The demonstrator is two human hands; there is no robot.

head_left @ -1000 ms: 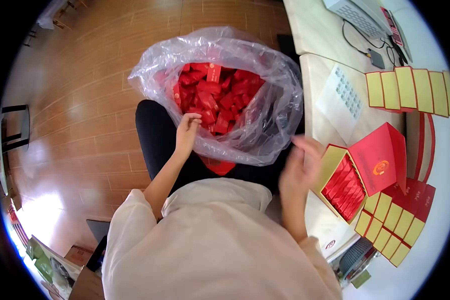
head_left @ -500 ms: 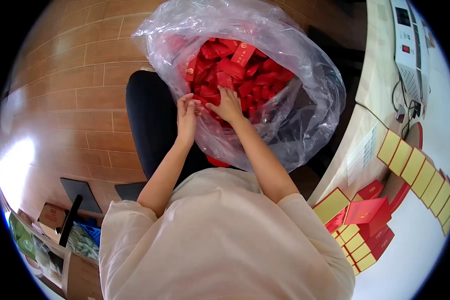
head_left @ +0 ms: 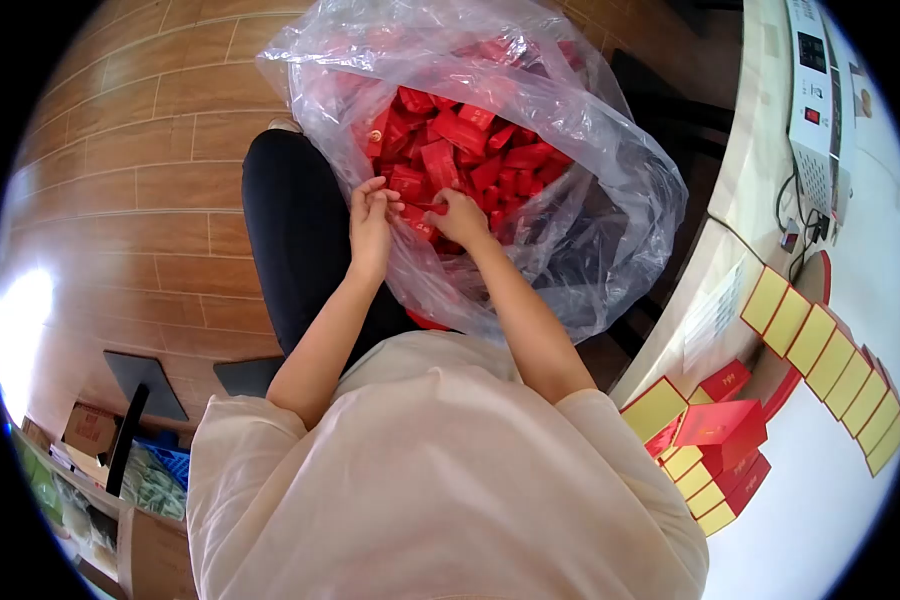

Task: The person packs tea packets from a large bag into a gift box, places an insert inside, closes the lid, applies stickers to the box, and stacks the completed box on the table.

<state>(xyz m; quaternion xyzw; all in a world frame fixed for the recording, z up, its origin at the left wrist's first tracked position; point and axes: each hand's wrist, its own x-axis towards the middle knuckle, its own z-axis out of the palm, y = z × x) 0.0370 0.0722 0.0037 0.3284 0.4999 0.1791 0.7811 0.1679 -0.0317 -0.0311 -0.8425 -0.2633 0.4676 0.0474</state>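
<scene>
A large clear plastic bag stands open before me, filled with small red packets, some with gold print. Inside its near part, my right hand is closed, pinching a red packet between thumb and fingers. My left hand is at the bag's left rim, fingers curled toward the right hand. Red shows at the left fingertips, but I cannot make out what they hold against the packets behind. The two hands are a short gap apart.
On the right, a pale table carries a white machine with a red switch, cables, a row of gold-faced boxes and stacked red boxes. My leg is left of the bag. Cartons stand at lower left.
My right hand has drawn back slightly toward me and closed on a red packet. The left hand stays at the rim. The bag's far side has folded farther over the packets.
</scene>
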